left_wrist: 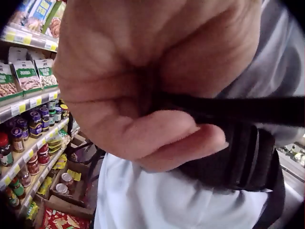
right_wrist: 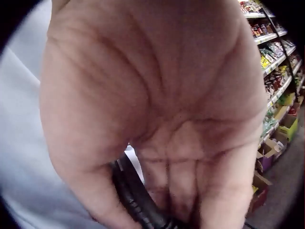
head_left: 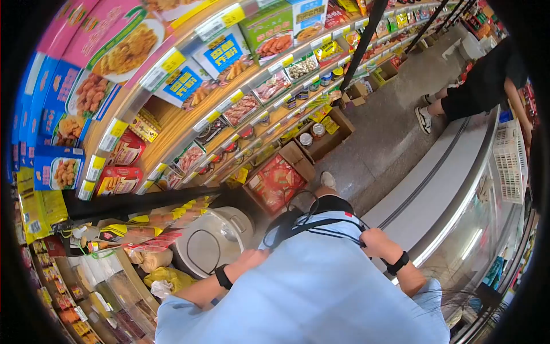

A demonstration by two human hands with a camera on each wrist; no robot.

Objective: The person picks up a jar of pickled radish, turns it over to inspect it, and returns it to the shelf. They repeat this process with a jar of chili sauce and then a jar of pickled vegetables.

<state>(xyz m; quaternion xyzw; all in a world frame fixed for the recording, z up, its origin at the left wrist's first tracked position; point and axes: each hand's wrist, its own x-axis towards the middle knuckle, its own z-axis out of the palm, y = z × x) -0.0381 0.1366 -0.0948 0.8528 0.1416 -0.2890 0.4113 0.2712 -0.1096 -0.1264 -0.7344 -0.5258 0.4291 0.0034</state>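
Observation:
My left hand [head_left: 247,265] is at the left side of my waist; in the left wrist view the hand [left_wrist: 152,81] curls its fingers round a black strap [left_wrist: 248,109]. Beside that strap lies a wide black band with a buckle [left_wrist: 238,157] against the light blue shirt. At the right side of my waist, my right hand [head_left: 380,245] grips black cords [head_left: 338,222]. The right wrist view shows the hand [right_wrist: 157,95] with a black cable [right_wrist: 136,195] between thumb and fingers. Thin black loops hang in front of the shirt [head_left: 303,286].
Shelves of packaged food [head_left: 240,109] run along the left. Cardboard boxes [head_left: 326,137] and a white bin [head_left: 238,221] stand on the floor. On the right is a long counter [head_left: 435,166] with a white basket [head_left: 509,160]; a person in black [head_left: 481,86] stands beyond it.

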